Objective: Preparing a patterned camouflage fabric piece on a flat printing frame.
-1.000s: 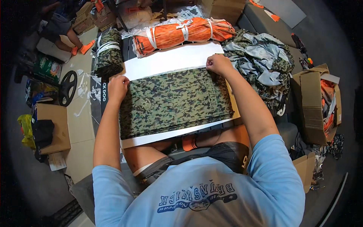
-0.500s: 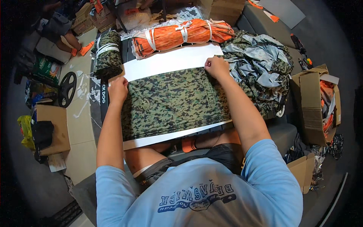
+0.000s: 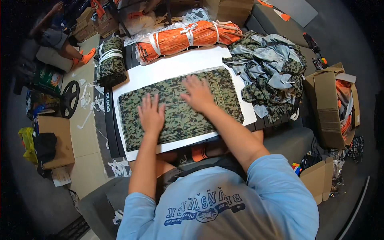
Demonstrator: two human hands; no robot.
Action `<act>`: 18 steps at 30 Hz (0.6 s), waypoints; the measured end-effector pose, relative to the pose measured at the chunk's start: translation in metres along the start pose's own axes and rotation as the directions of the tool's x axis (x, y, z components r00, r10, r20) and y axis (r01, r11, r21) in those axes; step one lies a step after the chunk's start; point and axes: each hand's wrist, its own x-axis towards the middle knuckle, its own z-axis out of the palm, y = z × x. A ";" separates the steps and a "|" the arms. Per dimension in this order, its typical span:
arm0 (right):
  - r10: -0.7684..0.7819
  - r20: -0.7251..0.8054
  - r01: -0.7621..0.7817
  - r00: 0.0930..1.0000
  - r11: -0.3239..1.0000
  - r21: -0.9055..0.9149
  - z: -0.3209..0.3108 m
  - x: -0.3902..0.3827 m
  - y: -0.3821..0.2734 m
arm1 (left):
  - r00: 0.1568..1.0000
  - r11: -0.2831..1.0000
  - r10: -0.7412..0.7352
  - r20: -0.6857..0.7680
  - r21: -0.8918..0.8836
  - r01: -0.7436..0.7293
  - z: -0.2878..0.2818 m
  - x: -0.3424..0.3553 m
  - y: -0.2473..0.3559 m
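Note:
Both of my hands rest on a stack of camouflage cloth (image 3: 182, 126) lying on a white sheet (image 3: 148, 72). My left hand (image 3: 151, 113) is on its left half, fingers stretched and spread. My right hand (image 3: 196, 93) lies higher, on the right half, likewise open with fingers apart. Above the sheet is an orange fabric bundle (image 3: 188, 36) tied with white strips. A tied camouflage roll (image 3: 106, 68) stands at its upper left, and a loose heap of camouflage and pale fabric (image 3: 268, 64) is at the right.
The dark slatted table (image 3: 114, 142) holds these items. Open cardboard boxes (image 3: 326, 108) stand right, another box (image 3: 58, 144) and a black wheel (image 3: 70, 100) left. A grey seat (image 3: 100, 200) surrounds my lap. Another person (image 3: 60, 44) is at the upper left, wearing orange socks.
My hands left the stack's far edge and moved inward and down onto its surface, fingers now spread. The stack appears shifted left, with more white sheet showing at its right.

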 end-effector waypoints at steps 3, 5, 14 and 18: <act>0.280 0.084 -0.269 0.956 0.955 -0.128 -0.009 -0.019 0.065 | 0.961 0.990 -0.144 0.237 0.028 0.142 -0.007 -0.007 -0.042; 0.363 0.041 -0.356 0.931 0.926 -0.128 -0.011 -0.040 0.105 | 0.933 0.963 -0.266 0.243 0.105 0.247 -0.004 -0.017 -0.068; 0.206 0.108 -0.226 0.973 0.944 0.241 -0.075 -0.157 0.123 | 0.998 0.895 0.029 0.060 -0.446 0.001 -0.049 -0.077 -0.086; 0.083 0.083 -0.102 0.993 0.956 0.276 -0.087 -0.208 0.108 | 0.980 0.869 0.194 0.051 -0.471 -0.148 -0.085 -0.137 -0.078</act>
